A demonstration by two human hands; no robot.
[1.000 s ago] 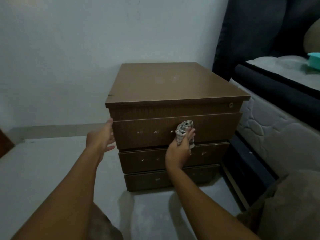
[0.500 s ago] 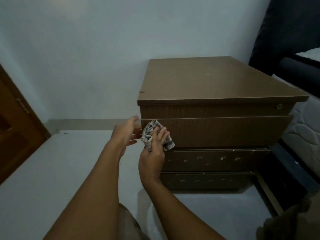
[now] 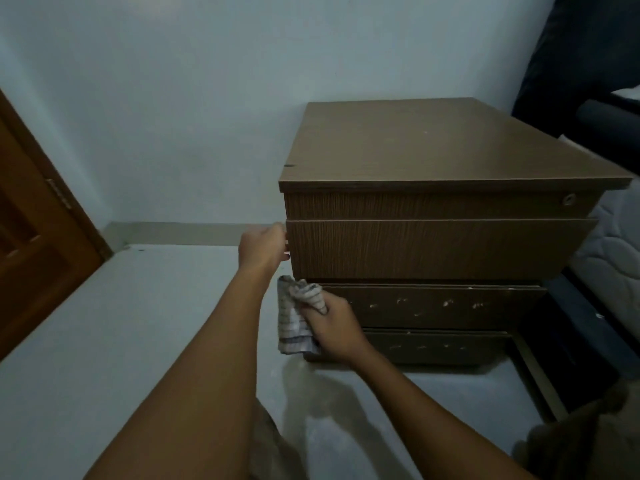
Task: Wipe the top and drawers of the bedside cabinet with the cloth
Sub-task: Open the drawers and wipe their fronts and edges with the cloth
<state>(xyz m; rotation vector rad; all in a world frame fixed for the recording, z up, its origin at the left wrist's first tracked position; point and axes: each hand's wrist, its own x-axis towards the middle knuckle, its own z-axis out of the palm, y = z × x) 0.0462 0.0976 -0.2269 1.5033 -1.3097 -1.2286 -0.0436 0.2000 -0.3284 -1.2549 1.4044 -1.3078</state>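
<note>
Checked cloth (image 3: 294, 318) sits bunched in the closed right hand (image 3: 334, 329) at the left end of the third drawer (image 3: 433, 306), whose long front runs away to the right, while the left hand (image 3: 263, 249) grips the left edge of the pulled-out drawer (image 3: 440, 249) above on the cabinet (image 3: 433, 147).

A pale blue-grey wall (image 3: 194, 98) fills the frame from nine o'clock round to twelve. Along its foot runs a grey skirting strip (image 3: 187, 232), meeting the light grey floor (image 3: 114, 327), which spreads toward six o'clock. At nine o'clock stands a brown wooden door (image 3: 33, 237) with a metal hinge (image 3: 59, 193) on its edge. At two o'clock rises a dark headboard (image 3: 581, 57), and at three o'clock the quilted side of a mattress (image 3: 613, 268) shows (its stitching forms curved patterns). Brownish fabric (image 3: 588, 445) sits at five o'clock, too dim to identify.
</note>
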